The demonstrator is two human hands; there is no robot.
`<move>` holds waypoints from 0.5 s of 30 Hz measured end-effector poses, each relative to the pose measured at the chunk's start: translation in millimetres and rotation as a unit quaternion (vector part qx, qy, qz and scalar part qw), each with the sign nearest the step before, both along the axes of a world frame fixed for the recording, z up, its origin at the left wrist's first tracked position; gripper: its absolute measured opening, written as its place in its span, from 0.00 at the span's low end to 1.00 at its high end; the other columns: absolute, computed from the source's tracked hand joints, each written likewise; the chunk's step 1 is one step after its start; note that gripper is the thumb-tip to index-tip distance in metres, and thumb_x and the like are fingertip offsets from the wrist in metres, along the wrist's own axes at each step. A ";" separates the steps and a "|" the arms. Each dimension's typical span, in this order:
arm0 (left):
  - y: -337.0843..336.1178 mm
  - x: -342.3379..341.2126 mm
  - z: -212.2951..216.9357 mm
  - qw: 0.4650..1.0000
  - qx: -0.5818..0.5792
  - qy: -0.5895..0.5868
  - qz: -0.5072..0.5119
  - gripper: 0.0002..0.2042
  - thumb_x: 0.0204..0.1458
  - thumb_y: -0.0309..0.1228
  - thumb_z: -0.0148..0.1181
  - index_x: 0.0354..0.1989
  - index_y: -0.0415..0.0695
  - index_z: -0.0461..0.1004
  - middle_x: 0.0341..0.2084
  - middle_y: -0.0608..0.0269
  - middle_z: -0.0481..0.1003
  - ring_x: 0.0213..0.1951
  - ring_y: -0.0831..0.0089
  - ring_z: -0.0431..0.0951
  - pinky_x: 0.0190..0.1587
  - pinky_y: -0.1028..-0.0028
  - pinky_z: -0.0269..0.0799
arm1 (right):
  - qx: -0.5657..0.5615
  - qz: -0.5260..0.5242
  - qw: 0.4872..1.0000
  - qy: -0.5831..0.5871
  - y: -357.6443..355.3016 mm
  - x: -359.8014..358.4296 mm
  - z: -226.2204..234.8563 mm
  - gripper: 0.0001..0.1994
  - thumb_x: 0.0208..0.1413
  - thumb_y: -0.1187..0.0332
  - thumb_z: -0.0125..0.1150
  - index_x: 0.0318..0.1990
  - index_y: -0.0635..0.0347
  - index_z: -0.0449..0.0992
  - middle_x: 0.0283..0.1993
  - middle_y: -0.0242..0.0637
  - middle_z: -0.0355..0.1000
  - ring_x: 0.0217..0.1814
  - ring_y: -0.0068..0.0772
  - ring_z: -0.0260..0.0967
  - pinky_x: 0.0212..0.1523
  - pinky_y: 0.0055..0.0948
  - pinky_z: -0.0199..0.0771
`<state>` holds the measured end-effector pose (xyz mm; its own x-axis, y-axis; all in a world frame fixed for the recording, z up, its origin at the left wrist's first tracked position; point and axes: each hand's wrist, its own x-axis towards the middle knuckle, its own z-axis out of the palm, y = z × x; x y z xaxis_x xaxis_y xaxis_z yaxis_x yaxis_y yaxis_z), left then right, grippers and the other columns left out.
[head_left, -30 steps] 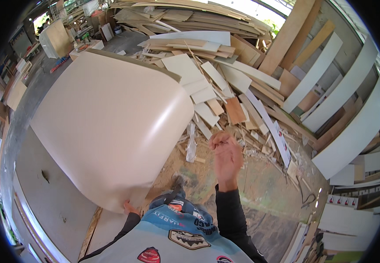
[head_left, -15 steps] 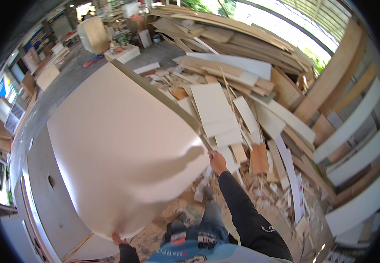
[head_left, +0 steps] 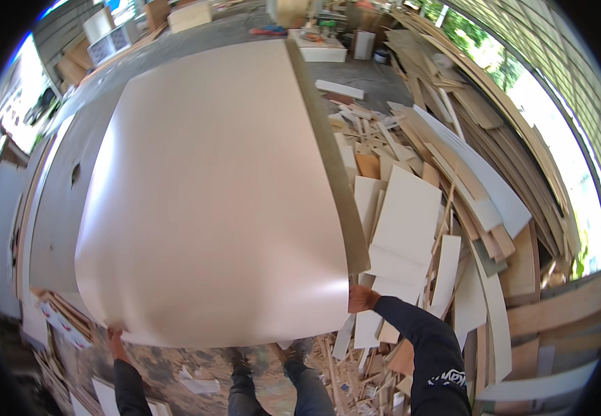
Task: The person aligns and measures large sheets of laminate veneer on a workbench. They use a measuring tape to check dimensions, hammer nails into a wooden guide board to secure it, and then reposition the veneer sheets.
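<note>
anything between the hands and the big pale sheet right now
Nothing visible: the left hand and right hand directly hold the near corners of the large pale pinkish flexible sheet. The loose pile of white and brown flat board offcuts lies to its right, not between.

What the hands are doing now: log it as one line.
left hand: grips sheet, near left corner | right hand: grips sheet, near right corner | sheet: pale, spread out | scrap wood: right of sheet
</note>
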<state>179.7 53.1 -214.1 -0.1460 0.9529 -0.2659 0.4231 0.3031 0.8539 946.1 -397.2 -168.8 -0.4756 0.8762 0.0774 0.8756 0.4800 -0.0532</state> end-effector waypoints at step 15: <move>-17.1 29.6 20.2 0.997 0.075 -0.014 0.033 0.41 0.36 0.26 0.58 0.68 0.39 0.59 0.64 0.56 0.64 0.66 0.62 0.60 0.65 0.68 0.54 | -0.110 -0.109 0.974 0.166 93.5 -33.4 -101.9 0.16 0.51 0.65 0.55 0.47 0.59 0.78 0.55 0.40 0.72 0.64 0.41 0.62 0.70 0.38 0.55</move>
<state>209.2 35.9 -193.9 -0.2043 0.9709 -0.1250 0.3822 0.1967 0.9029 912.7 -303.7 -270.7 -0.2582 0.9661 -0.0065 0.8722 0.2302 -0.4316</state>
